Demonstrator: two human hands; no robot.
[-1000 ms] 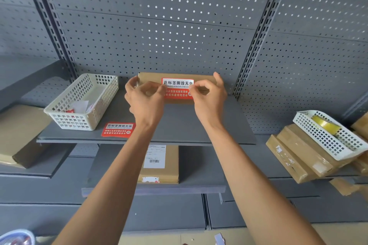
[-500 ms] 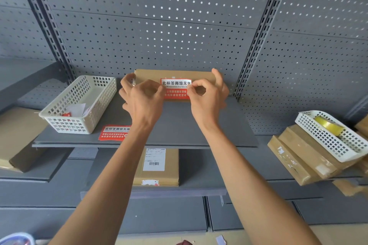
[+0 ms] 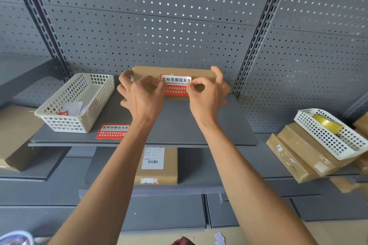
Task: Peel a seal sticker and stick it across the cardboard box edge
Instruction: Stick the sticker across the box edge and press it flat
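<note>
A flat brown cardboard box stands at the back of the grey shelf against the pegboard. A red and white seal sticker lies over its front face. My left hand pinches the sticker's left end, fingers also touching the box's left end. My right hand pinches the sticker's right end, with other fingers on the box's right end. Both hands hide the sticker's ends. A second red seal sticker lies flat near the shelf's front edge.
A white plastic basket with paper scraps sits at the shelf's left. Another cardboard box with a label lies on the lower shelf. At right, a white basket with a tape roll rests on stacked boxes.
Both hands stay pinched on the sticker's ends against the box. The view has drifted slightly; the hands and box sit a little higher and nearer the centre.
</note>
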